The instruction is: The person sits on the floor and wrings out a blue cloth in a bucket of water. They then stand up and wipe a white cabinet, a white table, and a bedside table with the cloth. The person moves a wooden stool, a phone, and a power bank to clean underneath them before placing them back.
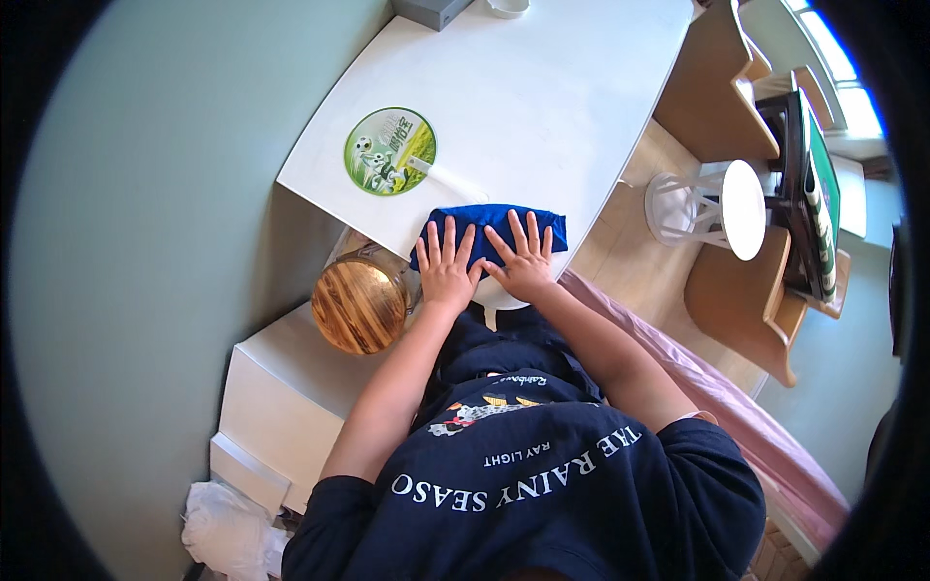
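Observation:
A folded blue cloth point(492, 213) lies along the near edge of the white table point(574, 109). My left hand point(446, 274) rests palm down on its left part, fingers spread over the fabric. On the right part, my right hand point(524, 267) is pressed flat in the same way. The two thumbs meet or nearly meet near the cloth's lower middle. Neither hand grips anything. Just beyond the cloth is a round green hand fan point(390, 152) with printed pictures and writing, its pale handle pointing toward the cloth.
A grey box point(432, 11) and a small white dish point(508, 6) sit at the table's far end. A wooden-topped round stool point(360, 305) is at left. To the right are a white stool point(742, 210), bentwood chairs point(719, 87) and pink fabric point(654, 341). A white plastic bag point(225, 530) lies lower left.

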A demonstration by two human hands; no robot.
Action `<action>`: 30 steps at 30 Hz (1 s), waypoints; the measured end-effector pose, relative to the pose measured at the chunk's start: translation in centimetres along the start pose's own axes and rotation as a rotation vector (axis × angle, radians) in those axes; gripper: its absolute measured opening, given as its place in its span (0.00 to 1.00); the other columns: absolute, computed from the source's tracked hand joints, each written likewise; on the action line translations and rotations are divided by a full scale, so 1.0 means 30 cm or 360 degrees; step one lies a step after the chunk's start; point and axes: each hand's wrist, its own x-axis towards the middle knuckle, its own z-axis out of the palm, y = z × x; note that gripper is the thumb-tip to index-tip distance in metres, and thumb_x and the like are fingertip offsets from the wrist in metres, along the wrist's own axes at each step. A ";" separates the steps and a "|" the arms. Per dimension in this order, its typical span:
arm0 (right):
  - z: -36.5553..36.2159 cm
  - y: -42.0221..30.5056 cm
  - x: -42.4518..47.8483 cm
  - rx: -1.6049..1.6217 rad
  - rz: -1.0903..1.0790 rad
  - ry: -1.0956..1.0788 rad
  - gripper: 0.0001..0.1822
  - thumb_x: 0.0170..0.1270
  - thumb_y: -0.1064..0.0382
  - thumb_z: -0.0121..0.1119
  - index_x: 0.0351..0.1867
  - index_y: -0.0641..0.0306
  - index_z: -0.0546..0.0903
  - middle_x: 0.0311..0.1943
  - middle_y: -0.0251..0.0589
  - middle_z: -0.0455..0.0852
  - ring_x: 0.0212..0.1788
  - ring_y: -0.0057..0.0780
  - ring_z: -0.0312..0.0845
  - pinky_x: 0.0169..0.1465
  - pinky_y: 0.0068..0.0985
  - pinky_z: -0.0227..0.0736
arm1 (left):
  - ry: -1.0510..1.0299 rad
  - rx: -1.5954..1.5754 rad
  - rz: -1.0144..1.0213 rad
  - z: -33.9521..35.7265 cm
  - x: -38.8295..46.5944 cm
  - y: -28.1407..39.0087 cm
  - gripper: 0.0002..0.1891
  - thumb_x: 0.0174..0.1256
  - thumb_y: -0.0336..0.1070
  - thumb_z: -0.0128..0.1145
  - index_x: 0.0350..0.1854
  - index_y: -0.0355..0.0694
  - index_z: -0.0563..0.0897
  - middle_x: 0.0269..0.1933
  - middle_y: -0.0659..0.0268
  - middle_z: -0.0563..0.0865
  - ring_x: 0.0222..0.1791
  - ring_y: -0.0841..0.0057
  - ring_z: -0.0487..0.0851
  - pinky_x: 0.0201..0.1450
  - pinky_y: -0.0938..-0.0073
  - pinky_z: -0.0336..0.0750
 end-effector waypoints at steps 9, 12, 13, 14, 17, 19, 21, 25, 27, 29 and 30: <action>-0.056 0.040 0.081 0.0189 -0.0277 0.0251 0.36 0.60 0.44 0.66 0.72 0.36 0.70 0.77 0.50 0.53 0.79 0.61 0.37 0.71 0.72 0.34 | 0.0688 -0.0759 -0.0330 0.025 0.213 -0.073 0.24 0.53 0.39 0.69 0.54 0.46 0.79 0.55 0.56 0.76 0.59 0.52 0.72 0.62 0.48 0.66; -0.062 -0.016 0.064 0.0080 -0.0483 0.0174 0.34 0.59 0.43 0.67 0.70 0.30 0.72 0.75 0.50 0.56 0.78 0.62 0.39 0.68 0.77 0.35 | 0.0862 -0.0407 -0.0538 -0.097 0.319 -0.028 0.23 0.58 0.43 0.68 0.53 0.41 0.76 0.48 0.53 0.79 0.51 0.52 0.77 0.52 0.51 0.72; -0.085 -0.048 0.056 0.0110 -0.0543 0.0112 0.34 0.60 0.42 0.66 0.69 0.27 0.72 0.74 0.49 0.57 0.78 0.63 0.39 0.68 0.78 0.34 | 0.0872 -0.0348 -0.0618 -0.085 0.359 -0.029 0.24 0.60 0.46 0.67 0.53 0.40 0.76 0.48 0.53 0.79 0.50 0.51 0.79 0.50 0.51 0.74; -0.080 -0.069 0.058 0.0096 -0.0552 0.0037 0.33 0.62 0.36 0.61 0.70 0.22 0.70 0.76 0.48 0.54 0.78 0.66 0.36 0.67 0.80 0.32 | 0.0841 -0.0276 -0.0712 -0.075 0.393 -0.035 0.28 0.61 0.53 0.66 0.53 0.36 0.74 0.47 0.52 0.81 0.48 0.51 0.80 0.48 0.50 0.75; -0.053 -0.075 0.090 -0.0071 -0.0514 -0.0159 0.34 0.64 0.29 0.52 0.73 0.18 0.65 0.80 0.42 0.47 0.79 0.68 0.26 0.63 0.84 0.26 | 0.0583 -0.0227 -0.1018 -0.110 0.465 -0.012 0.32 0.61 0.58 0.65 0.52 0.34 0.71 0.49 0.49 0.83 0.49 0.51 0.83 0.49 0.52 0.77; -0.053 -0.071 0.096 -0.0049 -0.0505 -0.0194 0.34 0.64 0.29 0.52 0.73 0.14 0.63 0.81 0.39 0.45 0.80 0.67 0.25 0.63 0.84 0.24 | 0.0382 -0.0341 -0.1121 -0.141 0.485 -0.025 0.30 0.61 0.53 0.64 0.53 0.34 0.70 0.49 0.46 0.83 0.48 0.50 0.84 0.48 0.51 0.79; -0.050 -0.054 0.098 -0.0012 -0.0545 -0.0176 0.34 0.63 0.29 0.54 0.72 0.13 0.64 0.81 0.37 0.46 0.80 0.67 0.26 0.63 0.84 0.25 | 0.0328 -0.0463 -0.1191 -0.149 0.487 -0.038 0.28 0.62 0.47 0.64 0.54 0.34 0.68 0.49 0.45 0.83 0.46 0.49 0.85 0.48 0.51 0.80; -0.059 -0.032 0.155 -0.0022 -0.0706 -0.0203 0.34 0.64 0.31 0.55 0.73 0.11 0.62 0.81 0.35 0.46 0.80 0.66 0.26 0.63 0.85 0.25 | 0.0548 -0.0724 -0.1318 -0.137 0.464 -0.092 0.26 0.60 0.36 0.62 0.58 0.32 0.67 0.50 0.42 0.83 0.48 0.46 0.84 0.52 0.50 0.77; -0.077 -0.056 0.198 -0.0097 -0.0769 -0.0273 0.33 0.67 0.31 0.51 0.73 0.11 0.60 0.81 0.35 0.43 0.80 0.66 0.24 0.63 0.84 0.24 | 0.0734 -0.0813 -0.1324 -0.144 0.446 -0.117 0.25 0.60 0.29 0.59 0.59 0.31 0.66 0.54 0.40 0.79 0.52 0.43 0.81 0.55 0.51 0.77; -0.091 -0.103 0.257 -0.0104 -0.0833 -0.0356 0.32 0.68 0.30 0.47 0.74 0.11 0.59 0.82 0.35 0.42 0.80 0.66 0.22 0.64 0.84 0.23 | 0.1015 -0.0838 -0.1193 -0.155 0.400 -0.175 0.27 0.62 0.26 0.57 0.64 0.30 0.65 0.60 0.39 0.74 0.58 0.43 0.77 0.60 0.53 0.74; -0.091 -0.124 0.298 -0.0122 -0.0850 -0.0371 0.32 0.68 0.29 0.47 0.74 0.12 0.60 0.82 0.35 0.42 0.80 0.66 0.22 0.64 0.84 0.23 | 0.1019 -0.0915 -0.1189 -0.167 0.385 -0.196 0.27 0.64 0.25 0.57 0.65 0.30 0.64 0.61 0.40 0.73 0.58 0.44 0.77 0.60 0.54 0.73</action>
